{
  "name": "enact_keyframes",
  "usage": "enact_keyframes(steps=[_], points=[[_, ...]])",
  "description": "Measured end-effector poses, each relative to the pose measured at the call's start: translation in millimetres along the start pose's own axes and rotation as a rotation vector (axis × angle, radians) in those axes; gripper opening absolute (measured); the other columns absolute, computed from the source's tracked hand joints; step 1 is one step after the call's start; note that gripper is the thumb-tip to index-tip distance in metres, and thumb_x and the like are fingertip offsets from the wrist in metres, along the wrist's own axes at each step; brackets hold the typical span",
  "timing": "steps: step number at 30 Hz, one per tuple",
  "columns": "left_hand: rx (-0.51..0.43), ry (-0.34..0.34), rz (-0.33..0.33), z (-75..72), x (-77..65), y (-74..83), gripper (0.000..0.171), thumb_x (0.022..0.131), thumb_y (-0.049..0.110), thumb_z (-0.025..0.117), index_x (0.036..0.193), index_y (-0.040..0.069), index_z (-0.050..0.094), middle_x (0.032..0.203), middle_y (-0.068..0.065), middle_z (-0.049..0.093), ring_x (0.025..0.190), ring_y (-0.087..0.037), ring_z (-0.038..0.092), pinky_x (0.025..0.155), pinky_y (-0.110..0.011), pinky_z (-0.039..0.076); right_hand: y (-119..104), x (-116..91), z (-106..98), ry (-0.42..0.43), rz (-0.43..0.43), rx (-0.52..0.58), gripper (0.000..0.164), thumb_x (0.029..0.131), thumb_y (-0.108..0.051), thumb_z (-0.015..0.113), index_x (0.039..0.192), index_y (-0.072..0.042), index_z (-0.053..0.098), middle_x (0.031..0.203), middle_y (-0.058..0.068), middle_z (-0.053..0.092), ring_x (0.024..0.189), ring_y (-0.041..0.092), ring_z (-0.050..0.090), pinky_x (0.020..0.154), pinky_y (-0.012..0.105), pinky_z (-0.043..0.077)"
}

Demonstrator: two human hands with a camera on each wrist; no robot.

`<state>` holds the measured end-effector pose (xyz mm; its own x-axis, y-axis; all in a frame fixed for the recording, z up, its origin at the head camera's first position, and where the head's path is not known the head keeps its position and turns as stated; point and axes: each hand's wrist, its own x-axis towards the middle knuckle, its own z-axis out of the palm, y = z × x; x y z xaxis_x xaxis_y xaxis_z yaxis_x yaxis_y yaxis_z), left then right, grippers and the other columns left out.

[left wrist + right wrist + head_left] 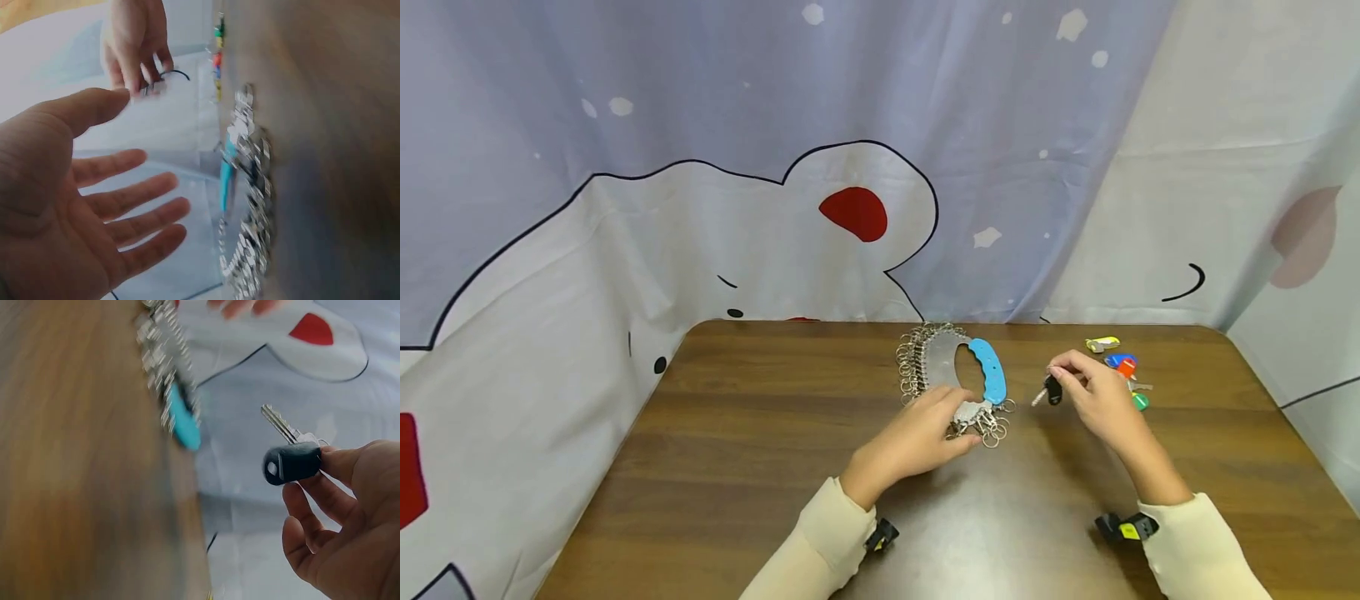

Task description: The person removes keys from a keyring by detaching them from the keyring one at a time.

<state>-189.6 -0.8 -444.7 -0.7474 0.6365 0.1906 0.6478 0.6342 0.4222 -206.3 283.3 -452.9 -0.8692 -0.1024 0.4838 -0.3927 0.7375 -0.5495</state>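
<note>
A flat curved metal key holder (938, 360) with a blue handle (991, 371) lies near the table's far edge, fringed with many small clips and split rings. My left hand (925, 427) hovers over its near end, and the left wrist view shows the fingers (134, 200) spread and apart from it. To the right of the holder, my right hand (1099, 393) pinches a key with a black tag (292, 462) between thumb and fingertips. The silver key blade (279, 424) sticks out from the tag, raised off the table.
Several keys with coloured tags lie beyond and beside my right hand: yellow (1102, 343), blue (1116, 360), red (1126, 367) and green (1140, 402). The brown wooden table (760, 467) ends at a patterned curtain (760, 242).
</note>
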Motion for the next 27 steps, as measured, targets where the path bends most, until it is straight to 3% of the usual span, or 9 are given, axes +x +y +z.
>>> enact_keyframes(steps=[4,9,14,18,23,27], points=[[0.023,0.020,0.004,-0.9,-13.9,-8.7,0.064,0.090,0.044,0.063,0.143,0.014,0.043,0.141,-0.005,0.053,0.132,-0.023,0.044,0.108,-0.047,0.039,20.5,-13.2,-14.4,-0.031,-0.047,-0.113,0.004,0.092,-0.010,0.064,0.089,-0.011,0.067,0.077,0.003,0.068,0.067,0.017,0.059,0.060,0.041,0.048],[0.083,0.022,0.051,-2.2,-28.5,-16.8,0.073,0.089,0.048,0.062,0.149,0.016,0.034,0.146,-0.010,0.048,0.134,-0.028,0.042,0.106,-0.053,0.040,40.0,-25.5,-32.3,-0.082,-0.163,-0.280,0.011,0.083,-0.002,0.071,0.082,-0.012,0.066,0.074,-0.001,0.067,0.070,0.023,0.055,0.060,0.044,0.044],[0.145,0.018,0.109,-0.1,-38.9,-21.5,0.076,0.090,0.051,0.060,0.150,0.014,0.032,0.146,-0.011,0.047,0.133,-0.028,0.043,0.106,-0.053,0.040,53.8,-35.3,-43.6,-0.106,-0.281,-0.436,0.018,0.077,-0.007,0.074,0.074,-0.017,0.060,0.065,-0.008,0.060,0.068,0.028,0.056,0.048,0.042,0.039],[0.195,0.035,0.152,-0.2,-46.5,-23.7,0.074,0.089,0.050,0.062,0.147,0.011,0.036,0.141,-0.010,0.051,0.130,-0.028,0.046,0.104,-0.051,0.043,60.5,-41.2,-45.5,-0.164,-0.320,-0.538,0.024,0.076,-0.011,0.075,0.069,-0.020,0.053,0.063,-0.008,0.057,0.070,0.032,0.056,0.044,0.041,0.036],[0.259,0.059,0.197,-3.6,-54.4,-24.8,0.072,0.087,0.047,0.065,0.143,0.008,0.042,0.134,-0.010,0.055,0.126,-0.026,0.049,0.101,-0.048,0.046,64.6,-44.2,-43.0,-0.187,-0.334,-0.578,0.016,0.075,-0.015,0.077,0.074,-0.016,0.061,0.076,0.003,0.065,0.075,0.035,0.056,0.047,0.044,0.038],[0.302,0.074,0.202,-7.0,-61.4,-29.4,0.075,0.086,0.050,0.066,0.143,0.008,0.042,0.137,-0.013,0.054,0.127,-0.032,0.048,0.102,-0.050,0.045,66.0,-42.5,-40.9,-0.187,-0.335,-0.546,0.016,0.073,-0.017,0.079,0.074,-0.018,0.062,0.077,-0.001,0.061,0.074,0.031,0.054,0.049,0.040,0.037]])
